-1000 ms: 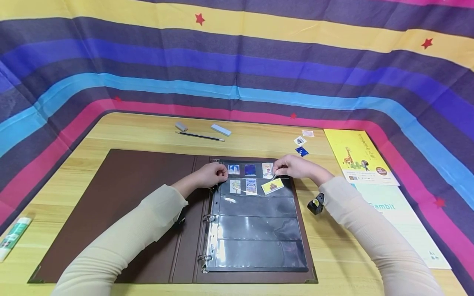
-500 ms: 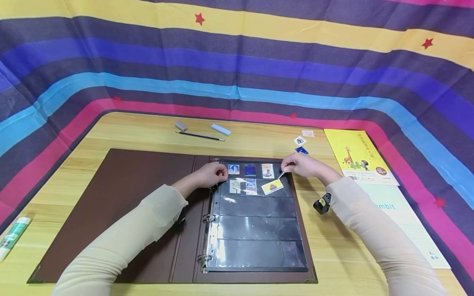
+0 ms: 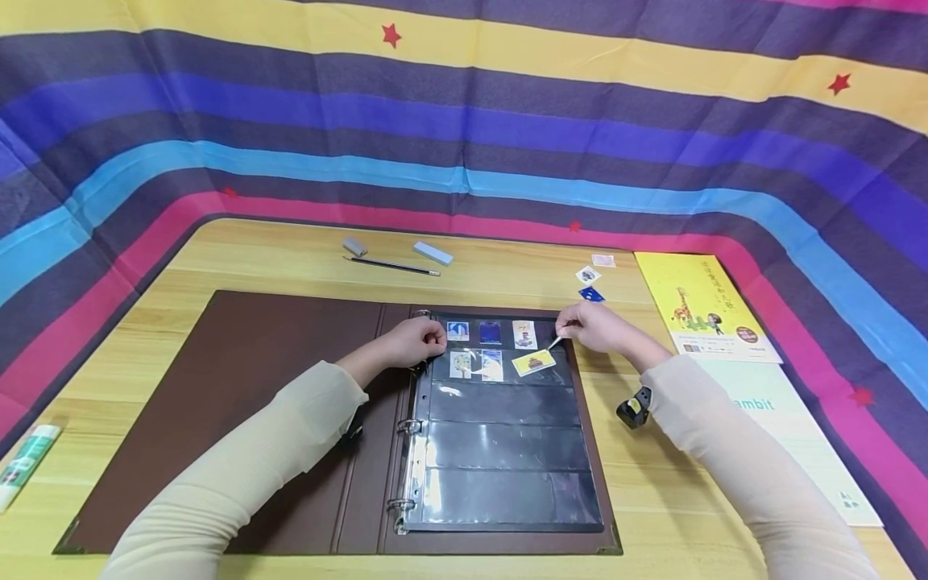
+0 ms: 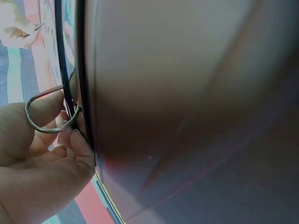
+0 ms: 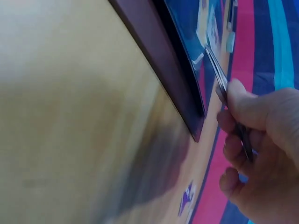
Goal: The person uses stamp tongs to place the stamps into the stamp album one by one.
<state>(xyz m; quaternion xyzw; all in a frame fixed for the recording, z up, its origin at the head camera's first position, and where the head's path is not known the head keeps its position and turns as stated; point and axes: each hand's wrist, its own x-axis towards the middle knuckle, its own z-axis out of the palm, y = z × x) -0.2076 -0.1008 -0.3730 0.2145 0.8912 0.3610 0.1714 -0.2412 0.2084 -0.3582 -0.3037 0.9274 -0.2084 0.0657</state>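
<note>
A brown ring binder (image 3: pixel 239 403) lies open on the wooden table, with a black pocket page (image 3: pixel 507 451) on its right half. Several stamps sit in the top two rows. A yellow stamp (image 3: pixel 534 362) lies tilted at the right end of the second row. My right hand (image 3: pixel 598 326) pinches thin metal tweezers (image 3: pixel 557 341) (image 5: pixel 229 102), and their tip is at the stamp's upper right corner. My left hand (image 3: pixel 413 342) (image 4: pixel 42 154) is curled at the page's top left edge beside the top ring (image 4: pixel 49 112), thumb against the page edge.
Three loose stamps (image 3: pixel 588 275) lie beyond the binder's right corner. A yellow booklet (image 3: pixel 703 306) and a pale sheet (image 3: pixel 790 435) lie at the right. Pencil (image 3: pixel 391 267), eraser (image 3: pixel 354 246) and a pale blue block (image 3: pixel 432 254) lie at the back. A glue stick (image 3: pixel 25 466) lies at the far left.
My right hand has drawn back to the right with the tweezers, tip still at the yellow stamp, which shifted slightly upward. The left hand has stayed put.
</note>
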